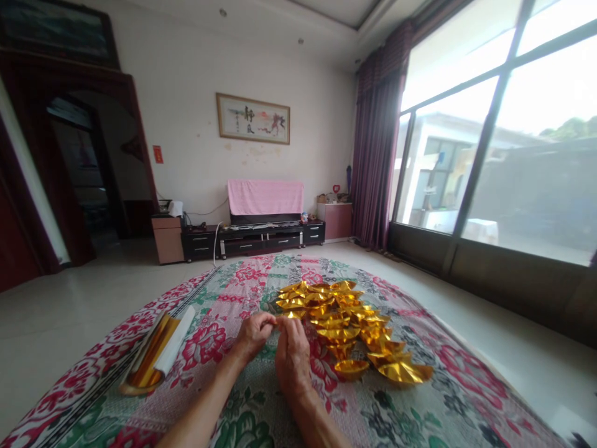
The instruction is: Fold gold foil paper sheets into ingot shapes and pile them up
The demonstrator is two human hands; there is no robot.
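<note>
My left hand (254, 336) and my right hand (293, 358) meet above the patterned cloth, thumbs and fingertips pinched together. Whatever lies between their fingers is too hidden to name. Just beyond and right of them sits a cluster of shiny gold foil paper ingots (338, 336), boat-shaped with pointed ends, set close together in rough rows. One gold edge shows right behind my right fingertips; whether it is touched I cannot tell. Left of my left hand lies a loosely rolled stack of gold foil paper sheets (161, 351) with a white backing, its curled end facing me.
A floral cloth (205, 398) in red, green and white covers the rounded surface under my hands. Past its far edge stand a black low cabinet (280, 241) and a pink-draped screen (265, 198). Large windows (466, 162) and a purple curtain (379, 143) line the right; a doorway (88, 168) opens left.
</note>
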